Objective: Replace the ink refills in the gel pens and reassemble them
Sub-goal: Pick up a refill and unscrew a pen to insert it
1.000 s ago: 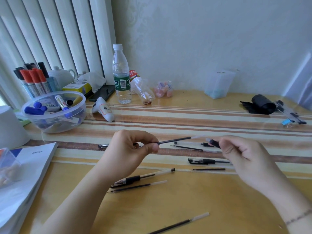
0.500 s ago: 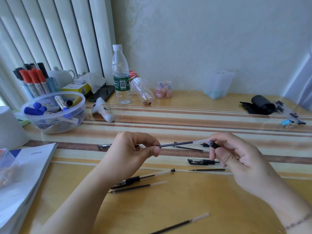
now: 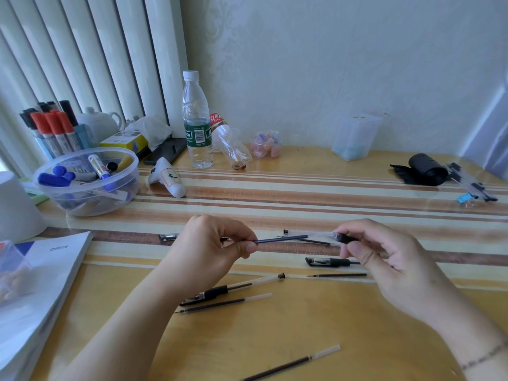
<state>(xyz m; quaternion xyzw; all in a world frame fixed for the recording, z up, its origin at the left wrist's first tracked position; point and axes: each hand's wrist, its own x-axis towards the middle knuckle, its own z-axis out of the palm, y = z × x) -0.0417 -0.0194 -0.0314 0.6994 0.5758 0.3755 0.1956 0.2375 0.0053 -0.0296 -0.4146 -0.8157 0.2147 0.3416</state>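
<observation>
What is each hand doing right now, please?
Left hand: closed, pinching the refill.
Right hand: closed, gripping the pen barrel, which the refill enters.

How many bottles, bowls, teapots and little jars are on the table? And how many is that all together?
Bottles: 2, the standing water bottle and the empty bottle lying beside it
Bowls: 1, the clear bowl holding markers
Teapots: 1, the white teapot
Little jars: 1, the small jar
Total: 5
</observation>
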